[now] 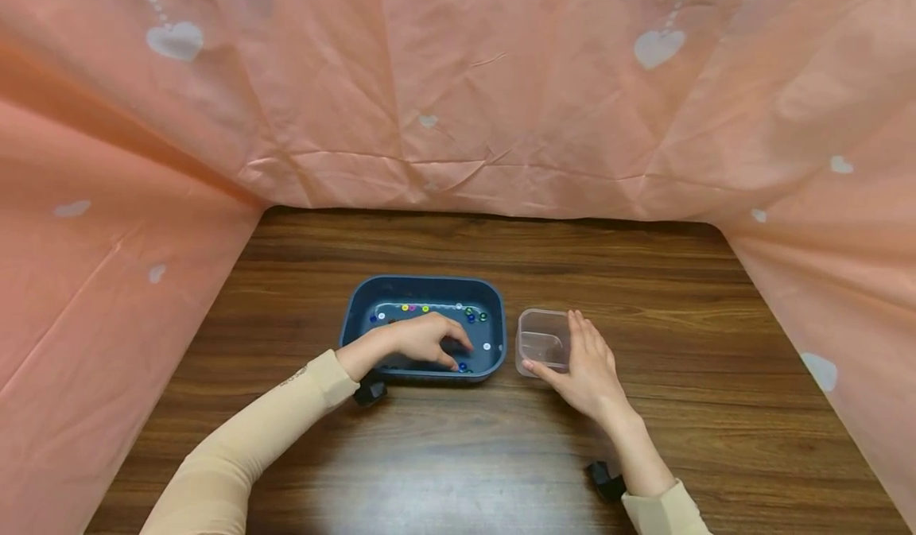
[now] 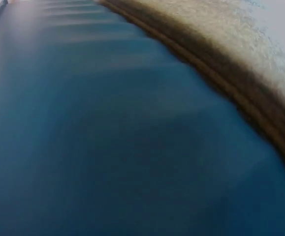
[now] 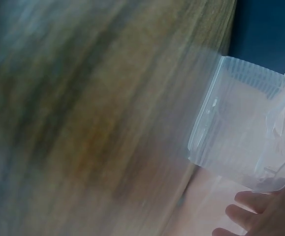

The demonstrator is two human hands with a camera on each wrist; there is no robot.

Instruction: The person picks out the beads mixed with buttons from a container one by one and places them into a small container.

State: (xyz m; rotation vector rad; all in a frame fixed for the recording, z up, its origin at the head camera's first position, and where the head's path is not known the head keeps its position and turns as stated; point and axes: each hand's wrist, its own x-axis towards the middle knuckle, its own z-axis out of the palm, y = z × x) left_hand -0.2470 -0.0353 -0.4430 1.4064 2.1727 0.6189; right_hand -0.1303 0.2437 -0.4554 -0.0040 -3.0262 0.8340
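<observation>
A dark blue rectangular basin (image 1: 422, 281) stands on the table, with small colourful pieces scattered over its floor. My left hand (image 1: 425, 338) reaches into it, thumb and fingers spread apart and bent down near a blue marble (image 1: 462, 367) by the front right corner. Blue basin wall (image 2: 108, 123) fills most of the left wrist view, so that hand is hidden there. Right of the basin is a clear plastic container (image 1: 542, 348). My right hand (image 1: 590, 372) holds it, thumb at the front rim and fingers along the right side. No contents show inside the container (image 3: 250, 123).
Inside the basin lie yellow button-like discs (image 1: 425, 309), a white disc (image 1: 487, 346) and green marbles (image 1: 483, 317). The wooden table (image 1: 572, 257) is enclosed by pink curtains (image 1: 458, 106) with white hearts. Black wrist-camera mounts (image 1: 605, 482) sit beneath both forearms.
</observation>
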